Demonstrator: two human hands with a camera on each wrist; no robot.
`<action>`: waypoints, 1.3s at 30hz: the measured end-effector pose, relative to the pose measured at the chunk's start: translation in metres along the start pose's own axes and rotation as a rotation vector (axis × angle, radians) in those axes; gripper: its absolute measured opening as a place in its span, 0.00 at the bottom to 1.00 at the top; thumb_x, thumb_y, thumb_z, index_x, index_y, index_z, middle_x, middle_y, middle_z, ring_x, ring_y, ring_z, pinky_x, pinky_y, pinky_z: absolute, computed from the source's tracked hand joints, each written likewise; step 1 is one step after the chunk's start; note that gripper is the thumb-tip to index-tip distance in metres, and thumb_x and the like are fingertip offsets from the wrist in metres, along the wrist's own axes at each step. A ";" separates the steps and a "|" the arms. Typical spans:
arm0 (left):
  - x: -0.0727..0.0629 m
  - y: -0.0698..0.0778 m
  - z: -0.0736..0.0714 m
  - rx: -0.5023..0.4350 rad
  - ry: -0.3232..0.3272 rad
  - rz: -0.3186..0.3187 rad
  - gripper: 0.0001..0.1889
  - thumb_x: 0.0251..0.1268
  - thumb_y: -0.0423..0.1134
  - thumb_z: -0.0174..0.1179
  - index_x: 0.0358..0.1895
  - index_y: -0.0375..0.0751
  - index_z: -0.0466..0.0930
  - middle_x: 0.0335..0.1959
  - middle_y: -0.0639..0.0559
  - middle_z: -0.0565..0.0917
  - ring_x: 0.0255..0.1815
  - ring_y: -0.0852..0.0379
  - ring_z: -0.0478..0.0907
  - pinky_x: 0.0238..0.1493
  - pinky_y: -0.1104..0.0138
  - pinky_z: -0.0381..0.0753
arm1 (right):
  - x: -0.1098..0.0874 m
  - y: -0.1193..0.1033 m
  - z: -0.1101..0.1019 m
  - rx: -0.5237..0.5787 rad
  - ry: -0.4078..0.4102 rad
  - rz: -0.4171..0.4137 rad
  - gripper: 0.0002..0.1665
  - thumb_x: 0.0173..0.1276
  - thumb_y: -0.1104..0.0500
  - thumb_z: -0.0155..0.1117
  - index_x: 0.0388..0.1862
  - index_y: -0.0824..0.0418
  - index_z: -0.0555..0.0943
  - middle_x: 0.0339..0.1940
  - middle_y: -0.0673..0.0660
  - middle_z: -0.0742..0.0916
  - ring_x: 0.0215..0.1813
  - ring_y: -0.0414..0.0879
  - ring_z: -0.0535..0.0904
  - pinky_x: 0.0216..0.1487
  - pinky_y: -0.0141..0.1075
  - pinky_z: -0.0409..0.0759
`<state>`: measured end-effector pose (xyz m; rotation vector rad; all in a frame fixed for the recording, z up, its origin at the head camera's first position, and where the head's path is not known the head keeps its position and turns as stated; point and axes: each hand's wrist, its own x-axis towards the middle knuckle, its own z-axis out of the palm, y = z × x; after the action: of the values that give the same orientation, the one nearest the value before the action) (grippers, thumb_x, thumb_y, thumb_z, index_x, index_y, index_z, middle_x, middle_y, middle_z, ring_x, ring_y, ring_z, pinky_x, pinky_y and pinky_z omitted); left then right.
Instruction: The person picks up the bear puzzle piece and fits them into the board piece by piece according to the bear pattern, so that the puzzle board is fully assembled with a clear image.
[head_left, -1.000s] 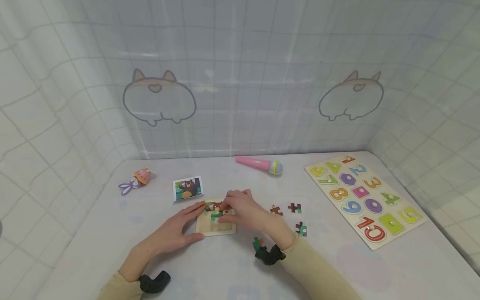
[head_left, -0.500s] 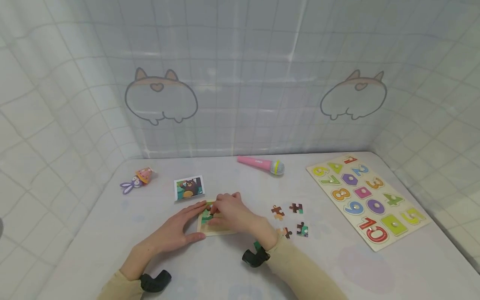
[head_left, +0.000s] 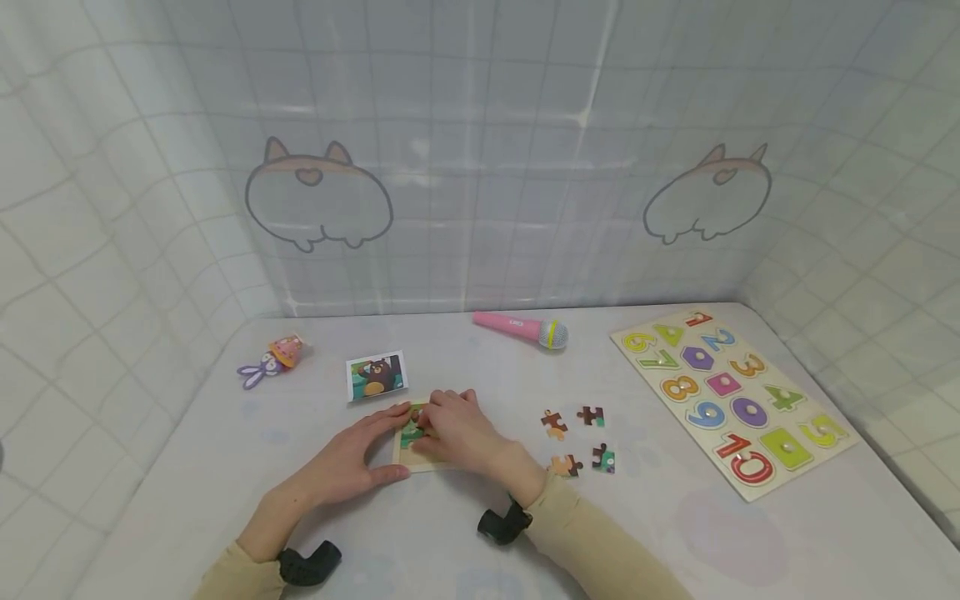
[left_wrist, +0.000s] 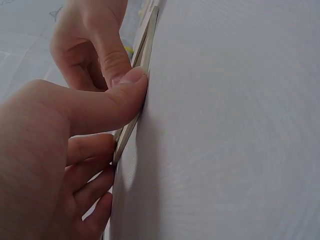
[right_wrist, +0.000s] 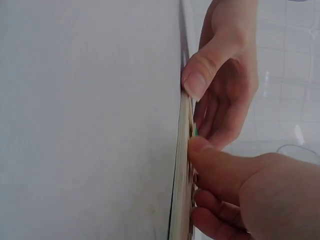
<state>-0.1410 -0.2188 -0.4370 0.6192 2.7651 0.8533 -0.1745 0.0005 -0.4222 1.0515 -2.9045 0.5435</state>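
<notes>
At the frame's bottom, we see beige sleeves and rounded black wrist mounts. At lower centre, our left hand holds the flat wooden puzzle tray by its left side, thumb at the near edge. Our right hand bends its fingers over the tray; we cannot tell whether they pinch a piece. Knobbed jigsaw pieces lie rightward, with smooth white table between them and the number board. Beyond sit a glossy picture card and pink microphone.
</notes>
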 end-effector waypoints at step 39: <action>-0.001 0.004 0.000 0.061 0.015 0.018 0.34 0.60 0.59 0.66 0.67 0.46 0.75 0.78 0.53 0.63 0.76 0.42 0.63 0.71 0.39 0.64 | 0.001 0.000 0.004 0.060 0.070 0.025 0.09 0.64 0.48 0.72 0.33 0.51 0.88 0.32 0.43 0.80 0.35 0.37 0.73 0.40 0.32 0.65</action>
<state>-0.1390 -0.2159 -0.4345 0.6522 2.8126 0.7834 -0.1750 -0.0012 -0.4257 0.9830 -2.8610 0.6588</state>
